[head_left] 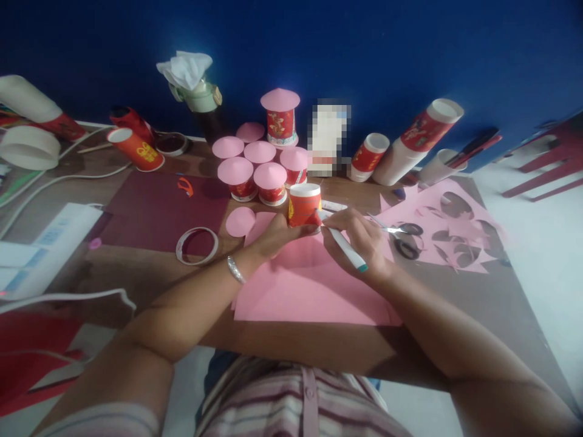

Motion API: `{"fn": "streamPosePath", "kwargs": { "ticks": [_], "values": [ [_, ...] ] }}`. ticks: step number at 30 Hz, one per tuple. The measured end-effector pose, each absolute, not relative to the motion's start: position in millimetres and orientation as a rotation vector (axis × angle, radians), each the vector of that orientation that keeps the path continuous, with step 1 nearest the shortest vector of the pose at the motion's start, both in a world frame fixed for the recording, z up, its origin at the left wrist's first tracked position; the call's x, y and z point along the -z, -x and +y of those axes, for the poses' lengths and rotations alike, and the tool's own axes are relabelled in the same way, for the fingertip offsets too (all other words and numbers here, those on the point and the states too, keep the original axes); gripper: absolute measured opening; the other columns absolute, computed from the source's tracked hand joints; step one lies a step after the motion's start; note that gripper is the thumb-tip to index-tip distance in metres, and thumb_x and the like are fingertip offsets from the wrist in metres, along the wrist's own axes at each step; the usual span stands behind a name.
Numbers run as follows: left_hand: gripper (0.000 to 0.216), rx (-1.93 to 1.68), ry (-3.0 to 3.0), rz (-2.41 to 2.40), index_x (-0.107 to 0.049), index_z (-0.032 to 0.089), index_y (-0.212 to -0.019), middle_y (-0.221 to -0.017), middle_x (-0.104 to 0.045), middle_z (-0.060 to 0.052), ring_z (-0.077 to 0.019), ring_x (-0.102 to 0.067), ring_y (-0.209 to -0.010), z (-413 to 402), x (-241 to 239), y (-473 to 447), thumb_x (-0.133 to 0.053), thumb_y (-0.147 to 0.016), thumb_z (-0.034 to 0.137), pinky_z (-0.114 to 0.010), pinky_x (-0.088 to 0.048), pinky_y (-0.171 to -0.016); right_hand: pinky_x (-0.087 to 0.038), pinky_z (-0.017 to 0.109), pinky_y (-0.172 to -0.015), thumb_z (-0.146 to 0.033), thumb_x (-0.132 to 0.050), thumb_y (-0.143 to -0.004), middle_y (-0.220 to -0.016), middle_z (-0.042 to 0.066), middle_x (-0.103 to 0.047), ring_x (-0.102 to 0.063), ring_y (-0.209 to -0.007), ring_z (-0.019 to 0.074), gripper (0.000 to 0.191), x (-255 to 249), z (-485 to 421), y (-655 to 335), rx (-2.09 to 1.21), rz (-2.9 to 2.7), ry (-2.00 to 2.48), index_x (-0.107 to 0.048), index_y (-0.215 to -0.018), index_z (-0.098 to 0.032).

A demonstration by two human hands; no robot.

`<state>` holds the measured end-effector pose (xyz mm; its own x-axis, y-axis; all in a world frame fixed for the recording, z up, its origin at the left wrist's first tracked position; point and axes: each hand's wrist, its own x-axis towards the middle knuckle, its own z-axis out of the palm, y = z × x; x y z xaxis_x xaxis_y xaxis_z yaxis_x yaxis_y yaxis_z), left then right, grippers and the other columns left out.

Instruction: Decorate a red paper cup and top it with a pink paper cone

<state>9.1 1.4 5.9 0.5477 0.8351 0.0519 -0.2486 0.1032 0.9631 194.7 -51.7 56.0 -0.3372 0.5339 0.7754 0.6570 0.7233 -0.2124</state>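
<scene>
My left hand (pixel 280 233) is closed around the lower left side of a red paper cup (pixel 303 205) with yellow print and a white rim. In my right hand (pixel 364 240) is a white marker (pixel 344 246) with a green end, its tip against or very near the cup's right side. Both hands are over a pink paper sheet (pixel 300 297). Just beyond the cup stand several red paper cups topped with pink paper cones (pixel 271 176), one of them raised higher (pixel 280 121). A loose pink cone (pixel 240 221) lies left of my left hand.
Scissors (pixel 407 240) and pink cut-out scraps (pixel 455 224) lie to the right. Stacked paper cups (pixel 419 142) lean near the blue wall. On the left are a tape roll (pixel 197 246), a dark red sheet (pixel 159 212), a white power strip (pixel 50 249) and cables. A bottle (pixel 200 100) holds tissue.
</scene>
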Motion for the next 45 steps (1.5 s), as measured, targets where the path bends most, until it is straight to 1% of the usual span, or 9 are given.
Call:
{"fn": "streamPosePath", "kwargs": {
  "ticks": [3,7,17,21,26,30,35,40,45],
  "values": [
    [0.035,-0.88,-1.224,0.604,-0.068,0.021,-0.094,-0.095,-0.064,-0.003,-0.0231,-0.063,-0.095,1.5,-7.1,-9.7,-0.084,-0.077,0.047,-0.037,-0.053,-0.088,-0.053,0.029,-0.058,-0.006,-0.059,-0.09,-0.08,0.002,-0.069,-0.067,-0.068,0.0166,0.019,-56.5,-51.8,-194.8,0.169,-2.02,0.914,-0.059,-0.099,-0.022],
    [0.031,-0.902,-1.227,0.579,-0.066,0.021,-0.092,-0.092,-0.063,-0.002,-0.0206,-0.062,-0.091,1.0,-9.5,-10.6,-0.085,-0.078,0.041,-0.036,-0.05,-0.088,-0.054,0.029,-0.058,-0.005,-0.06,-0.09,-0.081,0.003,-0.07,-0.068,-0.069,0.017,0.019,-56.6,-52.3,-194.4,0.176,-2.033,0.88,-0.058,-0.102,-0.021],
    [0.046,-0.864,-1.204,0.634,-0.066,0.02,-0.106,-0.103,-0.067,-0.006,-0.0256,-0.063,-0.102,0.7,-6.8,-8.6,-0.085,-0.076,0.048,-0.039,-0.052,-0.09,-0.055,0.03,-0.059,-0.006,-0.06,-0.09,-0.081,0.003,-0.068,-0.068,-0.07,0.0181,0.022,-51.5,-54.5,-190.5,0.116,-2.039,0.822,-0.061,-0.107,-0.021],
    [0.043,-0.865,-1.209,0.647,-0.065,0.02,-0.106,-0.103,-0.067,-0.006,-0.0246,-0.063,-0.101,0.5,-7.6,-8.2,-0.083,-0.079,0.048,-0.038,-0.052,-0.09,-0.056,0.028,-0.06,-0.007,-0.06,-0.091,-0.081,0.002,-0.069,-0.068,-0.07,0.0159,0.021,-51.4,-54.4,-191.0,0.12,-2.031,0.807,-0.059,-0.106,-0.022],
    [0.035,-0.878,-1.205,0.595,-0.065,0.02,-0.098,-0.096,-0.064,-0.003,-0.0211,-0.061,-0.094,1.5,-7.0,-9.3,-0.085,-0.079,0.042,-0.035,-0.051,-0.088,-0.054,0.028,-0.058,-0.005,-0.063,-0.089,-0.079,0.004,-0.069,-0.067,-0.068,0.0164,0.019,-55.6,-52.8,-194.1,0.185,-2.025,0.83,-0.058,-0.1,-0.02],
    [0.032,-0.882,-1.254,0.577,-0.065,0.02,-0.094,-0.096,-0.064,-0.003,-0.0212,-0.06,-0.095,1.4,-10.1,-10.1,-0.084,-0.079,0.041,-0.035,-0.05,-0.088,-0.052,0.028,-0.056,-0.005,-0.061,-0.089,-0.079,0.002,-0.069,-0.066,-0.066,0.0162,0.02,-55.8,-50.7,-196.2,0.179,-1.992,0.888,-0.058,-0.1,-0.021],
    [0.034,-0.865,-1.266,0.603,-0.066,0.02,-0.099,-0.102,-0.065,-0.005,-0.0228,-0.06,-0.101,1.0,-12.2,-9.2,-0.085,-0.078,0.039,-0.037,-0.05,-0.093,-0.053,0.028,-0.057,-0.006,-0.062,-0.089,-0.078,0.002,-0.067,-0.066,-0.066,0.0164,0.018,-54.8,-49.8,-195.6,0.176,-1.986,0.903,-0.058,-0.099,-0.021],
    [0.031,-0.88,-1.251,0.568,-0.067,0.019,-0.101,-0.102,-0.065,-0.004,-0.0212,-0.06,-0.101,1.8,-7.4,-8.9,-0.084,-0.08,0.033,-0.035,-0.05,-0.092,-0.053,0.027,-0.058,-0.008,-0.062,-0.091,-0.079,0.002,-0.068,-0.066,-0.068,0.0162,0.015,-55.6,-50.1,-195.3,0.197,-1.981,0.924,-0.059,-0.098,-0.021],
    [0.034,-0.881,-1.238,0.578,-0.068,0.019,-0.101,-0.102,-0.066,-0.004,-0.0218,-0.061,-0.101,2.2,-5.1,-9.4,-0.085,-0.078,0.037,-0.035,-0.05,-0.092,-0.053,0.027,-0.059,-0.01,-0.06,-0.093,-0.079,0.001,-0.068,-0.066,-0.068,0.0154,0.013,-56.8,-51.9,-195.5,0.188,-2.001,0.964,-0.059,-0.098,-0.023]
  ]
}}
